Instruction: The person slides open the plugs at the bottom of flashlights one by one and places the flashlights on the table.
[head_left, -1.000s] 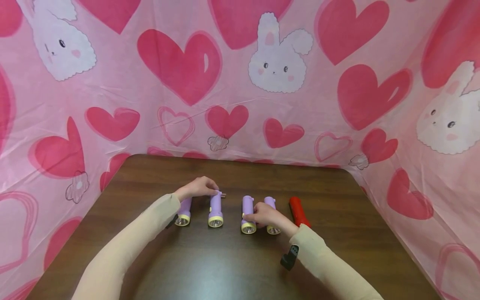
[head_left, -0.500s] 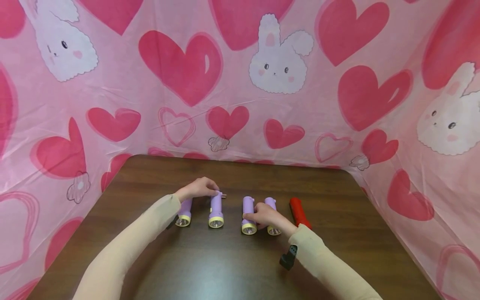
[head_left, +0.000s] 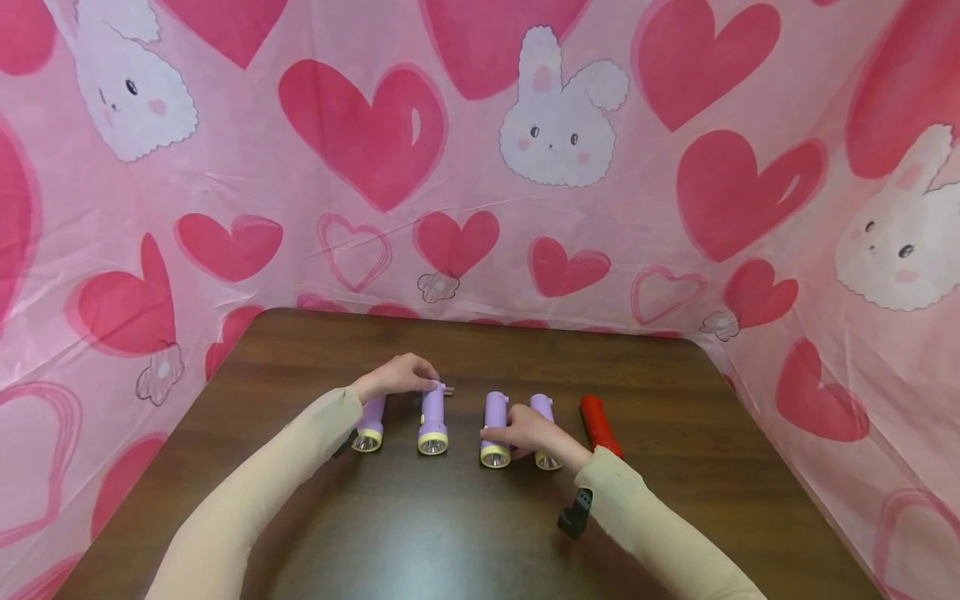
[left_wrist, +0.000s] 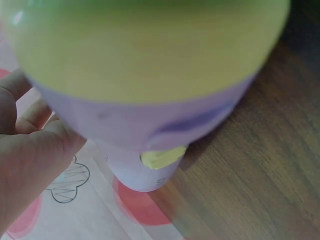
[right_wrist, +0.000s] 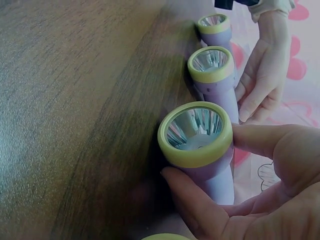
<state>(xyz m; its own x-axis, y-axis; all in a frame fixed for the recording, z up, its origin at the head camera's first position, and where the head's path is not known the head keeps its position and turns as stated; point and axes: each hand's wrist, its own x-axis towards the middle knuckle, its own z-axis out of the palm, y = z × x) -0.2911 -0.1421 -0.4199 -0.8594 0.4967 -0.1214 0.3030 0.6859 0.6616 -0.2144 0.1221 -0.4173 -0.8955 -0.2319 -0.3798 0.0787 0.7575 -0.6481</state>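
Several purple flashlights with yellow rims lie in a row on the brown table, lenses facing the person. In the head view, my left hand (head_left: 397, 375) holds the tail end of the second flashlight from the left (head_left: 432, 412) between its fingers. My right hand (head_left: 532, 431) grips the third flashlight (head_left: 496, 408) near its head. The right wrist view shows thumb and finger on either side of that flashlight's yellow rim (right_wrist: 197, 159). In the left wrist view, a flashlight's yellow switch (left_wrist: 164, 157) shows, and its head fills the top.
The leftmost purple flashlight (head_left: 371, 421) is partly behind the left wrist. Another purple flashlight (head_left: 542, 405) lies partly under the right hand. A red flashlight-shaped thing (head_left: 597, 423) lies at the right. Behind the table (head_left: 480, 525) hangs a pink heart-printed cloth (head_left: 465, 183).
The right hand has shifted the front end of the third flashlight very slightly to the left. The left hand and its flashlight stay in place.
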